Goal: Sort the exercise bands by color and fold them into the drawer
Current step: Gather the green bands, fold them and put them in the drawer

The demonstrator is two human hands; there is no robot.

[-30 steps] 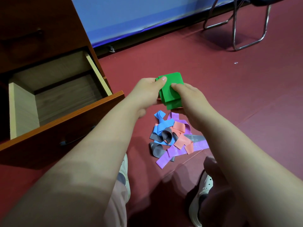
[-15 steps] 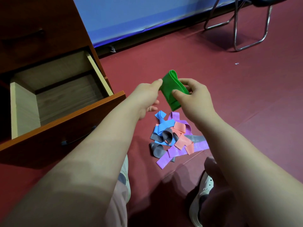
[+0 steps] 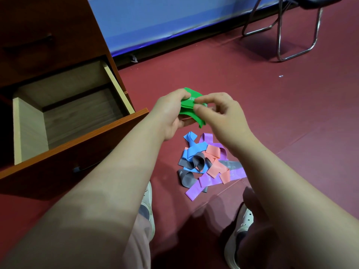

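Green bands [image 3: 189, 109] pinched between left hand [image 3: 168, 113], right hand [image 3: 227, 117].

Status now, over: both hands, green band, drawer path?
Left hand grips folded green rubber band; right hand pinches its edge. Wooden drawer open, path unobstructed. Mixed-colour band pile on floor.

Light: moderately dim, even indoor light from overhead.
Shadows: a soft dark patch on the floor [image 3: 213, 220] at bottom centre; a deeper one beneath the open drawer [image 3: 77, 136]; a faint one under the chair [image 3: 310, 1].
Glare: thin highlights on the chair legs.
Focus: green band [image 3: 191, 105] fairly sharp, its print unreadable; right hand [image 3: 223, 117] fingertips slightly smeared.
Edges: wide-angle bend; the cabinet [image 3: 48, 26] side leans and the forearms swell.
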